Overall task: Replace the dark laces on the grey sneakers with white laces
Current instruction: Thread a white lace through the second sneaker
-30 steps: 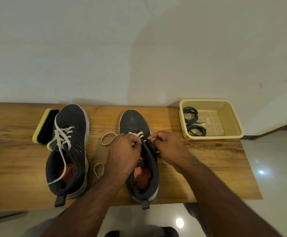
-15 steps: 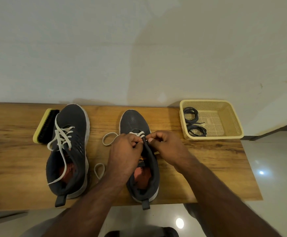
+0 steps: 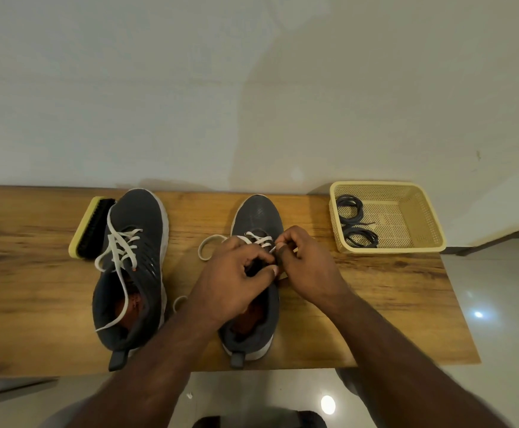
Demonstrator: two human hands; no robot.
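- Both hands meet at frame centre; the left hand [image 3: 236,279] curls over the eyelets of the right-hand sneaker [image 3: 256,291], gripping it; the right hand [image 3: 306,267] pinches the white lace [image 3: 259,240] tip.
- Step, I judge: threading the middle eyelets; next, the tip must find the following hole and pull through.
- Slack loops left of this shoe; the left-hand sneaker [image 3: 134,267] is already white-laced, untied.
- The dark laces [image 3: 355,222] lie coiled in the basket [image 3: 419,247], right of centre.

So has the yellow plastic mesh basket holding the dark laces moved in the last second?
No. The yellow plastic mesh basket sits at the same far right corner of the wooden table.
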